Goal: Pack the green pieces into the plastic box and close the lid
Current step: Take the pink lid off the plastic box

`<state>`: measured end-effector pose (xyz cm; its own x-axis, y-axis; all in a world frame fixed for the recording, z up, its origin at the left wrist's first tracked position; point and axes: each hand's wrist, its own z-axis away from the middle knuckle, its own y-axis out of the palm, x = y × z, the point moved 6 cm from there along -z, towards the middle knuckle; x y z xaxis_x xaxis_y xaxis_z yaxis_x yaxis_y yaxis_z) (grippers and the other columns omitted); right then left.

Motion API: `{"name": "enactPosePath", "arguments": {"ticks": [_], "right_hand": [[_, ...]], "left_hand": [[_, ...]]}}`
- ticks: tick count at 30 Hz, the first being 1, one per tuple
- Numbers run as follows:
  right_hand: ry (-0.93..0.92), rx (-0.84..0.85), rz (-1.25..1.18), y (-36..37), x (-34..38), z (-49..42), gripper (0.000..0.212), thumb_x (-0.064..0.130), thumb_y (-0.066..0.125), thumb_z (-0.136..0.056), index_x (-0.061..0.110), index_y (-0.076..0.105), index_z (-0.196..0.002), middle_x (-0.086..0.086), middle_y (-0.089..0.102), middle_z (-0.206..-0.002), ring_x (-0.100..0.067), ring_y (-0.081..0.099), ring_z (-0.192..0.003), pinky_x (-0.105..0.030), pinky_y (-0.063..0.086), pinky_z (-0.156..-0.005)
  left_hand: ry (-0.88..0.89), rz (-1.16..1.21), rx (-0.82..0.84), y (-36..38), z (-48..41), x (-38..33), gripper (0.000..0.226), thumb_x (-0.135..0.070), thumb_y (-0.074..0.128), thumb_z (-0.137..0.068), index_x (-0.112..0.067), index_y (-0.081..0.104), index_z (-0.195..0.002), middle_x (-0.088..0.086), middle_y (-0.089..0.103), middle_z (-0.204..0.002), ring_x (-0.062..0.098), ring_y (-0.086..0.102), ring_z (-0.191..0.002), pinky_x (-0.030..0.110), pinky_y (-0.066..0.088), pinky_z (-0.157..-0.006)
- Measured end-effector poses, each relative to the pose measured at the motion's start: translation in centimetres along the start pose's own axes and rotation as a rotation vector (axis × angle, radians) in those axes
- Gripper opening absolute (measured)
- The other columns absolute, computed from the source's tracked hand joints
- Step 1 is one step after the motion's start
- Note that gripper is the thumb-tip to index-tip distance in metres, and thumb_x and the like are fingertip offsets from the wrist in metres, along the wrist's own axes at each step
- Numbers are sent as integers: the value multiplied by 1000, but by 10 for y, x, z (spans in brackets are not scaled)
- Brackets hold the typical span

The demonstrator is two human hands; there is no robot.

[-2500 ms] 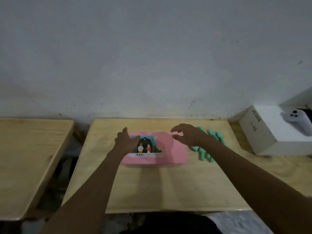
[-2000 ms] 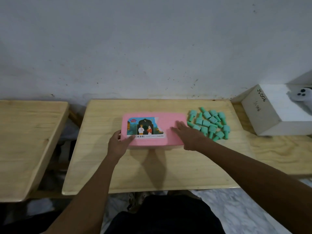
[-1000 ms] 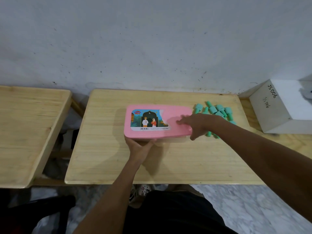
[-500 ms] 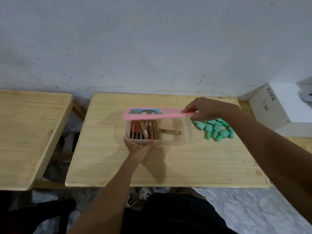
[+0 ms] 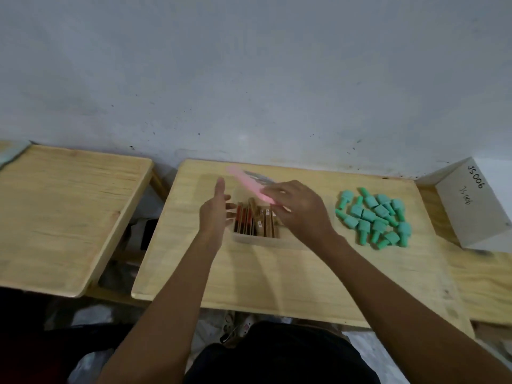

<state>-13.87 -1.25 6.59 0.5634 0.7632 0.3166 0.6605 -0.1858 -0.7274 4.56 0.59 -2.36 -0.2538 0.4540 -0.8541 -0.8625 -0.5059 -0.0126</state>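
Now lifted off the plastic box (image 5: 260, 240), the pink lid (image 5: 243, 180) tilts toward 11 o'clock in the grip of the right hand (image 5: 297, 210), while the left hand (image 5: 214, 214) has let go, fingers straight, and the green pieces (image 5: 374, 217) wait unpacked on the bench (image 5: 277, 275) at 3 o'clock.

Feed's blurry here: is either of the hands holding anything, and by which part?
The right hand grips the pink lid by its nearer end, tilted over the box. The left hand holds nothing.
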Motion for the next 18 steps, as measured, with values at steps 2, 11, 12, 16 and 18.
{"name": "enactPosePath", "arguments": {"ticks": [2,11,12,16,18], "right_hand": [[-70,-8,-6,23,24,4,27,10,68,-78,15,75,-104,-5,74,-101,-27,68,-86,-37,56,-68],[57,221,-21,70,15,20,71,52,70,-75,21,52,-136,-5,55,-135,-20,50,-123,-35,41,-101],[134,277,-1,75,3,27,71,53,69,-75,22,51,-136,-5,53,-136,-20,48,-124,-37,43,-102],[424,708,-38,98,-31,62,62,52,63,-84,28,47,-139,2,47,-141,-19,45,-129,-40,43,-102],[406,847,-1,105,-34,74,49,49,59,-88,31,53,-133,5,55,-135,-19,52,-121,-36,46,-94]], "left_hand": [[-131,111,231,13,5,-12,48,-44,61,-85,-4,64,-113,16,71,-100,28,68,-88,36,57,-76],[-43,-24,51,-52,-22,-37,46,1,54,-87,-4,47,-132,17,61,-122,28,63,-86,35,52,-63],[-28,-50,1,-68,-28,-38,51,-1,57,-86,-9,45,-134,15,60,-123,29,63,-90,35,53,-63],[-6,-270,-37,-119,-37,-37,53,-13,58,-84,-26,48,-134,10,60,-123,30,62,-98,42,56,-77],[14,-356,-19,-128,-35,-30,52,-13,56,-88,-27,47,-137,5,59,-122,21,61,-87,32,53,-68]]}}
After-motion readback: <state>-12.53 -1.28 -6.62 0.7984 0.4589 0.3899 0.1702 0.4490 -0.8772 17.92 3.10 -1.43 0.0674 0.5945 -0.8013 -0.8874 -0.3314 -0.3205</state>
